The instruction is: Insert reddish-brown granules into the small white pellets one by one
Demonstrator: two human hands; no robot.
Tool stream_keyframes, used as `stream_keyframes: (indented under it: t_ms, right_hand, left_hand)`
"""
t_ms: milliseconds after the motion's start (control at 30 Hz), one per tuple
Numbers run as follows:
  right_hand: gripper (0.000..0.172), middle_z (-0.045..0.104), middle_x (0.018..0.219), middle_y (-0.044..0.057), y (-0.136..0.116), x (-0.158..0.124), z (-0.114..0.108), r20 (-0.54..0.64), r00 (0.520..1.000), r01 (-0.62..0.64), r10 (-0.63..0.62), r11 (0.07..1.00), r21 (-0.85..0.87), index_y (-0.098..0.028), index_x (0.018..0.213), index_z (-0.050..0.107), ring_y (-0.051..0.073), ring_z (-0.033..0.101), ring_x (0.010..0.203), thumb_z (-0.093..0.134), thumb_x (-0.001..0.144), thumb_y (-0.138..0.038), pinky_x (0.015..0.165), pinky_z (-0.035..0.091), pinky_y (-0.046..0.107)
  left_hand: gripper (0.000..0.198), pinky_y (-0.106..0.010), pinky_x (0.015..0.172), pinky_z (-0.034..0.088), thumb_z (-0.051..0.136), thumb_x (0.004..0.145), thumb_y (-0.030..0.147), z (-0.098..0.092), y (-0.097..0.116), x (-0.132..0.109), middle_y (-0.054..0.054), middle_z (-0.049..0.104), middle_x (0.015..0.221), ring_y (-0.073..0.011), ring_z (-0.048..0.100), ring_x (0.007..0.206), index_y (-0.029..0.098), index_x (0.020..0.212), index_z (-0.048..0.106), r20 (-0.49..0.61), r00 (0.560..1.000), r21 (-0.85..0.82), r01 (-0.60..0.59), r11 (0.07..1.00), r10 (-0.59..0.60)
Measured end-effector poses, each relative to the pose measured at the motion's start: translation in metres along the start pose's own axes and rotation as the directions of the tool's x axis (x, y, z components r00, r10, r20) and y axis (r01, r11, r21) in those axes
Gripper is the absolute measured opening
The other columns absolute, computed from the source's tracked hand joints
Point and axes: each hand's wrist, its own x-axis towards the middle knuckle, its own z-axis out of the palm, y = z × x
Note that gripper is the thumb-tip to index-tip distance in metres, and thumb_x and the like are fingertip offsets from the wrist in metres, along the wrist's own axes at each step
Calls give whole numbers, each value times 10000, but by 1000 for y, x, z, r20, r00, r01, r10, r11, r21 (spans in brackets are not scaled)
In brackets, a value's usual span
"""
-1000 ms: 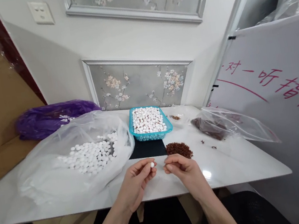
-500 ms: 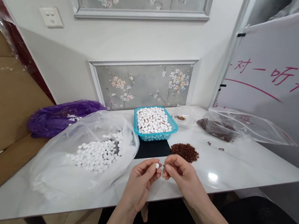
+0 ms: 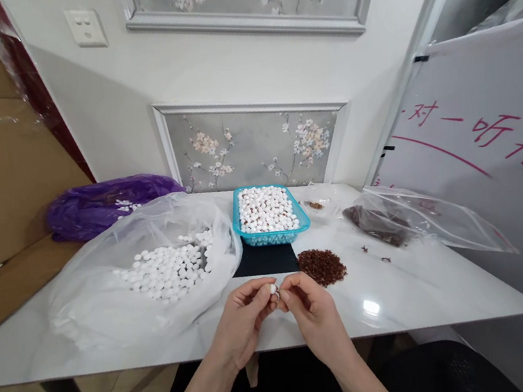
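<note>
Your shiny white table [image 3: 433,295] was under your left hand [image 3: 247,316] and right hand [image 3: 313,306]. A big see-through plastic bag [image 3: 86,307] of round white balls [image 3: 167,272] lay left of your left hand. A blue plastic basket [image 3: 270,239], heaped with more white balls [image 3: 266,208], sat ahead of both hands. A red-brown pile of tiny bits [image 3: 322,267] lay just past your right hand. Your left fingers pinched one small white ball [image 3: 273,289]; your right fingertips bunched beside it, holding what, I couldn't tell.
</note>
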Motion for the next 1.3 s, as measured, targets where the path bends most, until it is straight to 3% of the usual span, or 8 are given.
stream_keyframes:
  t_ms: [433, 1067, 1300]
  right_hand:
    - [113, 562, 773, 14, 0, -2, 2, -43, 995, 74, -85, 976, -204, -192, 805, 552, 145, 528, 716, 467, 878, -195, 663, 430, 262]
    - [68, 547, 739, -12, 5, 4, 6, -70, 997, 26, -39, 983, -182, -190, 794, 526, 126, 519, 684, 495, 854, -181, 624, 409, 221]
    - [89, 567, 773, -2, 5, 5, 1, 50, 999, 0, 1, 1000, -27, -191, 918, 553, 123, 542, 678, 482, 876, -226, 627, 443, 225]
  left_hand:
    - [152, -183, 665, 450, 709, 718, 237, -1, 0, 0, -13, 635, 678, -65, 527, 621, 132, 828, 718, 8, 1000, 29, 11, 1000, -11]
    - [154, -187, 691, 455, 710, 715, 227, -3, -1, 0, -30, 641, 725, -69, 509, 648, 109, 813, 726, 23, 1000, 47, -1, 999, 0]
    - [227, -198, 674, 457, 665, 763, 235, 1, 2, -1, 15, 599, 640, -67, 521, 607, 162, 976, 639, 0, 1000, 28, -23, 999, 23]
